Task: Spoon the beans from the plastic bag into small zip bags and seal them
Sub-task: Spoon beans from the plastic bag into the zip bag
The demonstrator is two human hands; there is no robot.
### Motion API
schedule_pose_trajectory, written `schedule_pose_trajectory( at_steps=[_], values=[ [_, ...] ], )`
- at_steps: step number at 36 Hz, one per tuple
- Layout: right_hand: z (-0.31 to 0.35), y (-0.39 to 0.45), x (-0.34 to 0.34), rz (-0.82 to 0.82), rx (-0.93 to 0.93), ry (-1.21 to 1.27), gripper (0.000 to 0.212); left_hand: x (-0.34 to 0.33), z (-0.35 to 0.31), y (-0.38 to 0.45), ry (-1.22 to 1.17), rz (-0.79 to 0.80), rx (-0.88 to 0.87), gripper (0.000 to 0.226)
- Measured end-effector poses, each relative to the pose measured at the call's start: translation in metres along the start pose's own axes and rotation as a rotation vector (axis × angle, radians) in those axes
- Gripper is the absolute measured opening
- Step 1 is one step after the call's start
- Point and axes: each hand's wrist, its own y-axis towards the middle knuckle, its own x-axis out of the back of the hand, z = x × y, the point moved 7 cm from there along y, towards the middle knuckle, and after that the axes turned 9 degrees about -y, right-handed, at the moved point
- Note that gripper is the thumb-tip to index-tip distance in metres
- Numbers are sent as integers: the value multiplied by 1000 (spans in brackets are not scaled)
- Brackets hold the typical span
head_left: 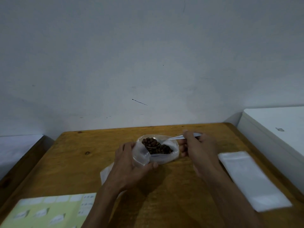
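Note:
A clear plastic bag (166, 157) of brown beans (162, 149) sits open on the wooden table (79, 162), near its middle. My left hand (130, 163) grips the bag's near left edge, thumb on the plastic. My right hand (199, 148) pinches the handle of a metal spoon (172, 138). The spoon's bowl holds beans and hovers over the bag's mouth. A small clear zip bag (105, 174) lies partly under my left wrist.
A stack of clear zip bags (251, 178) lies at the right of the table. A yellow-green printed sheet (49, 211) covers the near left corner. White surfaces flank the table: one (276, 125) on the right, one (16, 148) on the left. A wall stands behind.

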Motion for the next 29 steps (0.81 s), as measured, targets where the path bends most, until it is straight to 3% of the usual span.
schedule_pose_trajectory(
  at_steps=[7, 11, 16, 22, 29],
  values=[
    [35, -34, -28, 156, 468, -405, 23, 1, -1, 1, -41, -13, 16, 95],
    [40, -32, -10, -16, 519, -373, 28, 6, -1, -1, -46, -45, 22, 98],
    [21, -18, 5, -168, 576, -597, 28, 7, 3, -3, 4, -58, 23, 95],
    [-11, -7, -3, -155, 491, -727, 29, 1, 3, -3, 52, -51, 36, 101],
    [-55, -1, 2, -168, -63, -307, 32, 0, 7, -4, 86, -37, 67, 110]
  ],
)
